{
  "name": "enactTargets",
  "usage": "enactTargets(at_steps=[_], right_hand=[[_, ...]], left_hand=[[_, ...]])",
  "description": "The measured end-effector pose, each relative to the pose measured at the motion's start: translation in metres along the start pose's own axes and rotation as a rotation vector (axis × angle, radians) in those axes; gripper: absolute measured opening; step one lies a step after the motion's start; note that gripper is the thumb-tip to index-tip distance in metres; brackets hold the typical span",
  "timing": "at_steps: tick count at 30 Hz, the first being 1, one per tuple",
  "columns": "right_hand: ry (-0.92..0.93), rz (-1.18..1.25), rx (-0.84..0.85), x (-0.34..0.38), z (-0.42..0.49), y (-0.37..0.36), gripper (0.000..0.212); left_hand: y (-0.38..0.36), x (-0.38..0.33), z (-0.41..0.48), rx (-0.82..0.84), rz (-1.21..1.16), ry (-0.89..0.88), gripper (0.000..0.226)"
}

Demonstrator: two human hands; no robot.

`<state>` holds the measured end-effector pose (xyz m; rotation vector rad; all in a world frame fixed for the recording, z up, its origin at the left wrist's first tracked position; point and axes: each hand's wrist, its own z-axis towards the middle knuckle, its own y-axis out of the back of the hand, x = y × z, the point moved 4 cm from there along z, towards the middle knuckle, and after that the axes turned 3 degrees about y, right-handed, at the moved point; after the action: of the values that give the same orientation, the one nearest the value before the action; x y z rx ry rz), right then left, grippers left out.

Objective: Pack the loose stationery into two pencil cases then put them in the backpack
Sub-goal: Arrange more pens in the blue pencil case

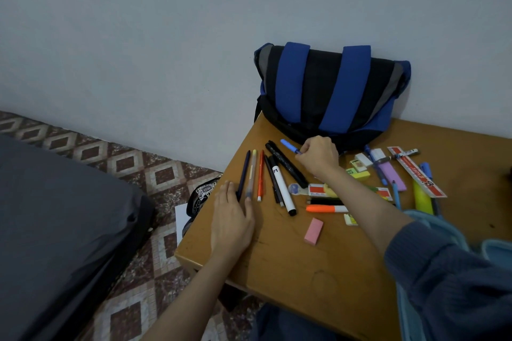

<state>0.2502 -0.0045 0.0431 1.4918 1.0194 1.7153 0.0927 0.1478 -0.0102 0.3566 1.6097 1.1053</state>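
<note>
Loose stationery lies spread over a wooden table [277, 263]. My right hand [318, 156] pinches a light-blue pen [289, 146] just in front of the blue and black backpack [329, 91], which leans on the wall. My left hand [231, 219] rests flat on the table, fingertips touching the lower ends of a dark-blue pen [243, 174] and a clear pen [251, 174]. Beside them lie an orange pen [260, 176], black pens and a white marker [282, 188]. A light-blue pencil case [424, 219] shows under my right forearm, partly hidden.
A pink eraser [314, 231], an orange marker [327, 208], a red-and-white ruler [418, 171], a yellow highlighter and small erasers lie at the right. A black patterned pouch [202, 196] sits off the table's left edge on the tiled floor, with a dark mattress [63, 216] further left.
</note>
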Motion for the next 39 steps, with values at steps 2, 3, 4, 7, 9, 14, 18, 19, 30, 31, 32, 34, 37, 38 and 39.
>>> enactTargets(at_steps=[2, 3, 4, 7, 9, 14, 18, 19, 30, 31, 32, 34, 37, 38, 39], right_hand=[[0.034, -0.008, -0.019, 0.002, -0.007, 0.009, 0.019], [0.041, -0.002, -0.03, 0.002, -0.009, 0.013, 0.018], [0.044, 0.011, -0.039, 0.001, -0.011, 0.017, 0.016], [0.092, 0.063, -0.052, -0.003, -0.024, 0.033, 0.021], [0.145, 0.121, -0.034, -0.003, -0.032, 0.042, 0.035], [0.118, 0.216, -0.031, -0.027, -0.065, 0.077, 0.012], [-0.006, 0.319, -0.145, -0.077, -0.09, 0.109, 0.009], [-0.041, 0.341, -0.166, -0.091, -0.096, 0.116, 0.008], [-0.241, 0.498, -0.295, -0.189, -0.169, 0.19, 0.051], [-0.243, 0.493, -0.277, -0.196, -0.174, 0.191, 0.054], [-0.248, 0.489, -0.263, -0.201, -0.178, 0.191, 0.056], [-0.251, 0.471, -0.242, -0.209, -0.184, 0.189, 0.055], [-0.247, 0.419, -0.241, -0.219, -0.186, 0.183, 0.042], [-0.247, 0.406, -0.245, -0.222, -0.186, 0.181, 0.038], [-0.251, 0.393, -0.253, -0.225, -0.185, 0.179, 0.036]], left_hand=[[0.001, 0.0, -0.001, 0.0, -0.002, -0.003, 0.056], [0.001, -0.001, -0.001, -0.001, -0.003, -0.005, 0.056], [0.001, -0.001, -0.001, 0.0, -0.003, -0.007, 0.055], [0.001, -0.003, -0.002, 0.001, 0.013, -0.025, 0.055], [0.005, -0.003, 0.0, -0.007, 0.019, -0.037, 0.053], [0.009, -0.026, -0.017, -0.029, -0.046, -0.121, 0.053], [-0.014, -0.089, -0.052, 0.031, -0.09, -0.307, 0.052], [-0.022, -0.106, -0.063, 0.07, -0.094, -0.356, 0.052], [-0.099, -0.206, -0.155, 0.518, 0.047, -0.806, 0.059], [-0.105, -0.207, -0.159, 0.554, 0.082, -0.822, 0.061], [-0.111, -0.207, -0.161, 0.585, 0.122, -0.839, 0.061], [-0.12, -0.207, -0.165, 0.632, 0.217, -0.878, 0.06], [-0.127, -0.203, -0.165, 0.634, 0.33, -0.909, 0.06], [-0.129, -0.201, -0.165, 0.626, 0.341, -0.913, 0.06], [-0.129, -0.2, -0.165, 0.616, 0.345, -0.92, 0.06]])
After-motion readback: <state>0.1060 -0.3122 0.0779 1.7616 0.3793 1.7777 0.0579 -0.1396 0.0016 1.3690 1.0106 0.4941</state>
